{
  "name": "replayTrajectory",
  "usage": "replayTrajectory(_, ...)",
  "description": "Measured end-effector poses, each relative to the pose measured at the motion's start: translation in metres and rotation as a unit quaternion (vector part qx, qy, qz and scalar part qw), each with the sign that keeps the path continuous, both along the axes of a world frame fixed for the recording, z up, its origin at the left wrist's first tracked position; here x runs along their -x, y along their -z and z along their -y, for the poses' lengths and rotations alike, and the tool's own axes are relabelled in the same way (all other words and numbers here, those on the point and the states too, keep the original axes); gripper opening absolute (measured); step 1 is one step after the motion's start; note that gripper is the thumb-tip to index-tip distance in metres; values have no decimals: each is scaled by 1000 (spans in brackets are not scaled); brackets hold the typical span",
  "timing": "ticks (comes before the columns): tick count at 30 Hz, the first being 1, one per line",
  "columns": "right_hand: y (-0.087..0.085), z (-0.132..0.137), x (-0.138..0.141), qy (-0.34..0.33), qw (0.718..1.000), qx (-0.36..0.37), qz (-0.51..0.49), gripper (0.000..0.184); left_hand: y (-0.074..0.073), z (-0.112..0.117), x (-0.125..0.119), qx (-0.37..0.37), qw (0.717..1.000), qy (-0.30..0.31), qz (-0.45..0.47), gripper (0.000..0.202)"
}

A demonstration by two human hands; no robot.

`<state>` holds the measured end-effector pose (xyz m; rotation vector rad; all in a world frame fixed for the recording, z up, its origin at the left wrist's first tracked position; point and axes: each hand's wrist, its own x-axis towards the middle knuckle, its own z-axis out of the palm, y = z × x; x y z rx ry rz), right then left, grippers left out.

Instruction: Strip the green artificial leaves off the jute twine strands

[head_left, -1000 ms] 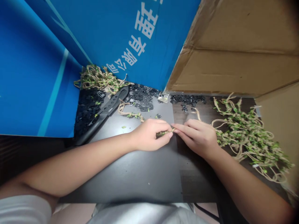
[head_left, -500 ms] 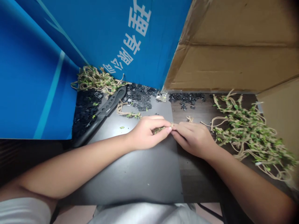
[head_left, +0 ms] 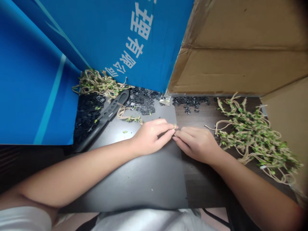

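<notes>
My left hand (head_left: 152, 137) is closed in a pinch, thumb against forefinger, on a piece of tan leafy twine (head_left: 175, 127). Just to its right, my right hand (head_left: 199, 141) has its fingers closed at the same spot, their tips nearly meeting the left ones. Most of what lies between the fingertips is covered. Beyond my left hand, a looped length of twine with small green leaves (head_left: 131, 118) rests on the grey mat (head_left: 144, 179) and runs behind the knuckles.
At the right lies a big tangle of leafy twine (head_left: 257, 134); a smaller pile (head_left: 96, 81) sits back left. A black-handled tool (head_left: 113, 107) slants across scattered black plastic pieces (head_left: 84, 112). Blue panel (head_left: 101, 38) and cardboard (head_left: 228, 70) wall the back.
Both hands stay together, with the fingers slightly shifted. The leafy bit inside my left grip and the twine ends behind my right hand no longer show. The view has moved a little.
</notes>
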<state>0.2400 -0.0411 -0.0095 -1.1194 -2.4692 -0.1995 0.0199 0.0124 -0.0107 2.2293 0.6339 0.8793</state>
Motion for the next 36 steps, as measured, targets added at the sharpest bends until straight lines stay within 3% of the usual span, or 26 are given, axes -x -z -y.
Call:
replayTrajectory(6, -3, 3, 0, -1, 1000, -7, -19, 15, -4, 1, 0, 1, 997, 5, -78, 23)
replayTrajectory(19, -3, 2, 0, 37, 998, -54, -22, 18, -6, 1, 0, -3, 988, 33, -150, 14)
replayTrajectory(28, -1, 1, 2, 23, 998, -24, -46, 16, -5, 1, 1, -14, 988, 49, -146, 20)
replayTrajectory(36, 1, 0, 1, 1, 998, 21, -54, 15, -5, 1, 0, 5, 990, 30, -140, 8)
